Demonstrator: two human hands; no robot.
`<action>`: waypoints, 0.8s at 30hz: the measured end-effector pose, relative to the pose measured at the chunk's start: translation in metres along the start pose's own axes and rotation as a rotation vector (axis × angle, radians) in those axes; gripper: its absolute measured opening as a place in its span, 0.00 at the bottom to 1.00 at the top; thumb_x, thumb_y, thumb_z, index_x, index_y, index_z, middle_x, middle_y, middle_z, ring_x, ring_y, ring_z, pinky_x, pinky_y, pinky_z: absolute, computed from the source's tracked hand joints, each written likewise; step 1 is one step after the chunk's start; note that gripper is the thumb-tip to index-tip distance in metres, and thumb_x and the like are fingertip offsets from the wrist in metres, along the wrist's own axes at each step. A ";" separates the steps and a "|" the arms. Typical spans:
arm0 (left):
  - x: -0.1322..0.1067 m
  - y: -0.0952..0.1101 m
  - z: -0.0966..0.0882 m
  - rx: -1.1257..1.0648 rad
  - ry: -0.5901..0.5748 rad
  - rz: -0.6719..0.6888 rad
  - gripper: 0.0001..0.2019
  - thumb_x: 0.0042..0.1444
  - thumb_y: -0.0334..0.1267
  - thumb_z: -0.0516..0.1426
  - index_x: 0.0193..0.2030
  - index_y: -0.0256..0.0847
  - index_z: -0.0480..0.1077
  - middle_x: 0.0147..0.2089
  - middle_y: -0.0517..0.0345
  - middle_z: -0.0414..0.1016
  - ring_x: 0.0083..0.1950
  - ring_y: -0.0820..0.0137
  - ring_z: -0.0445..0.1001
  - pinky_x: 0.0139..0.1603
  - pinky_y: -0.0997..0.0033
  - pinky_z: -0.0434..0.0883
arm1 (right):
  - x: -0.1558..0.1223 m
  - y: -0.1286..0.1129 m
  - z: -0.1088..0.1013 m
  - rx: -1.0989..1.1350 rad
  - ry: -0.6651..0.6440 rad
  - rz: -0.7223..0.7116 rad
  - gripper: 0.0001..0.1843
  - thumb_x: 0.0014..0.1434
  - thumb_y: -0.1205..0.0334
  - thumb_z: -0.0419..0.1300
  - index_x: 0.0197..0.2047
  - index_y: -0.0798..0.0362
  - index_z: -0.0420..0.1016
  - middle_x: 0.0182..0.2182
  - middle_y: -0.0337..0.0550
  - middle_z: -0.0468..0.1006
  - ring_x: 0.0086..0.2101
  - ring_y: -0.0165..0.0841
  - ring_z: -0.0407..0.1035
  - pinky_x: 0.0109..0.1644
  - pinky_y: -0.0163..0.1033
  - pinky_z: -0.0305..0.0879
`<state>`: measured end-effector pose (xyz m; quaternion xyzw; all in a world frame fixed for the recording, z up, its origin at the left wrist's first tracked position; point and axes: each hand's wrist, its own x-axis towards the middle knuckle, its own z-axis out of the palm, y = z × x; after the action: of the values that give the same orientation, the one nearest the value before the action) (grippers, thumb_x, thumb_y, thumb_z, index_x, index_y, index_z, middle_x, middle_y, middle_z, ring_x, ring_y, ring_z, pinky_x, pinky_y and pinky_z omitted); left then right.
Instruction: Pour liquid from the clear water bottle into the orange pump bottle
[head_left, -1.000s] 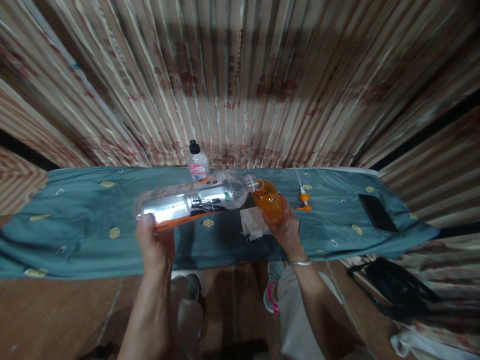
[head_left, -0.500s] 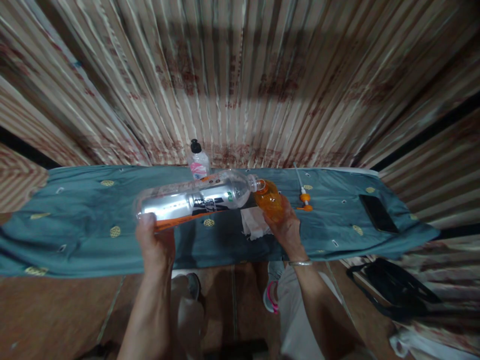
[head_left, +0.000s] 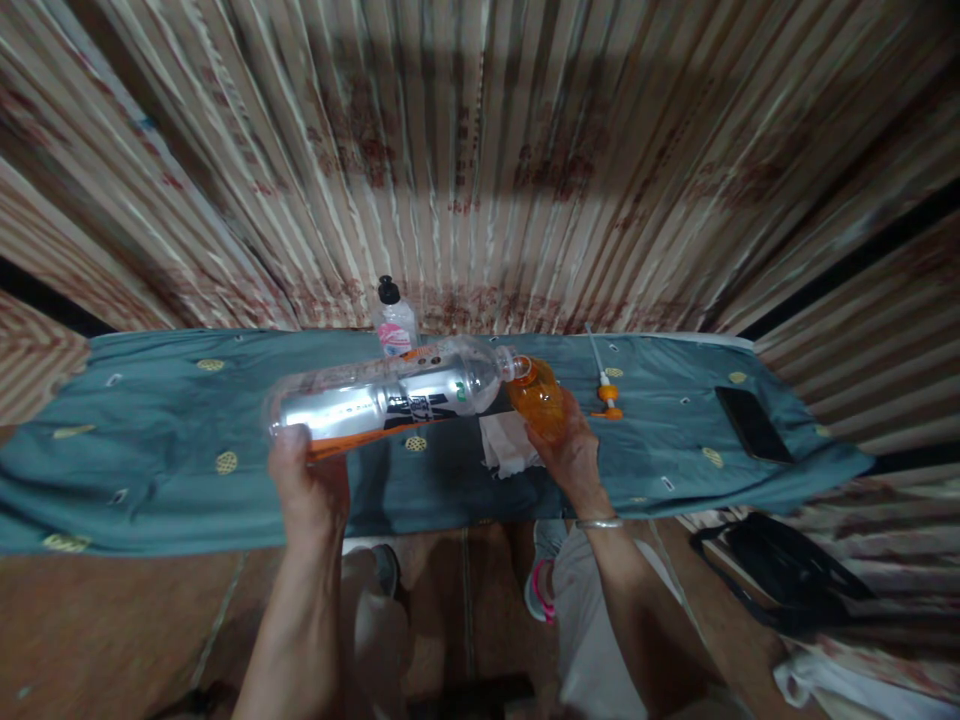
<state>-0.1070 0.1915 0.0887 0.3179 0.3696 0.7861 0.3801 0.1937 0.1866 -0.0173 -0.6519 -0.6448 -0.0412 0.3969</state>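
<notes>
My left hand [head_left: 310,490] is closed around the base end of a large clear plastic bottle [head_left: 390,395] with a silver and orange label. The bottle lies nearly level in the air, its neck pointing right. My right hand [head_left: 574,450] grips a smaller orange see-through bottle [head_left: 538,400], tilted to the left. The two bottle mouths meet; whether liquid passes between them I cannot make out. An orange pump top [head_left: 609,398] with a pale tube lies on the cloth to the right. Below the bottles is a folded pale cloth [head_left: 506,445].
A clear bottle with a black cap and pink label [head_left: 396,325] stands at the back of the table with a green cloth [head_left: 165,420]. A dark phone [head_left: 754,425] lies at the right. On the floor sits a black bag [head_left: 780,575]. Striped curtains [head_left: 450,150] hang behind.
Both hands and both bottles hold almost the same position, mouth to mouth. The whole view has shifted very slightly.
</notes>
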 end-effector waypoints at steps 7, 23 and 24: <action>0.000 0.001 0.001 -0.016 -0.018 0.010 0.20 0.47 0.52 0.66 0.45 0.46 0.79 0.47 0.54 0.82 0.59 0.55 0.77 0.59 0.58 0.75 | 0.001 -0.001 -0.001 -0.002 0.020 -0.019 0.37 0.64 0.44 0.60 0.67 0.61 0.63 0.55 0.63 0.80 0.53 0.50 0.77 0.57 0.57 0.76; -0.002 0.003 0.005 0.005 -0.003 0.007 0.24 0.47 0.54 0.66 0.49 0.43 0.78 0.49 0.53 0.82 0.59 0.57 0.77 0.60 0.62 0.73 | 0.000 -0.001 0.000 0.032 0.009 0.018 0.39 0.62 0.43 0.60 0.67 0.63 0.63 0.55 0.68 0.78 0.54 0.53 0.76 0.57 0.60 0.76; -0.003 0.003 0.005 0.002 0.003 0.000 0.25 0.47 0.54 0.66 0.49 0.43 0.78 0.49 0.53 0.82 0.59 0.57 0.77 0.59 0.62 0.73 | 0.000 -0.001 0.000 0.038 0.008 0.017 0.39 0.62 0.44 0.60 0.68 0.62 0.62 0.56 0.67 0.78 0.54 0.53 0.76 0.57 0.60 0.76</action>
<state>-0.1027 0.1899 0.0932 0.3171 0.3707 0.7862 0.3792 0.1932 0.1866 -0.0170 -0.6495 -0.6383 -0.0281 0.4123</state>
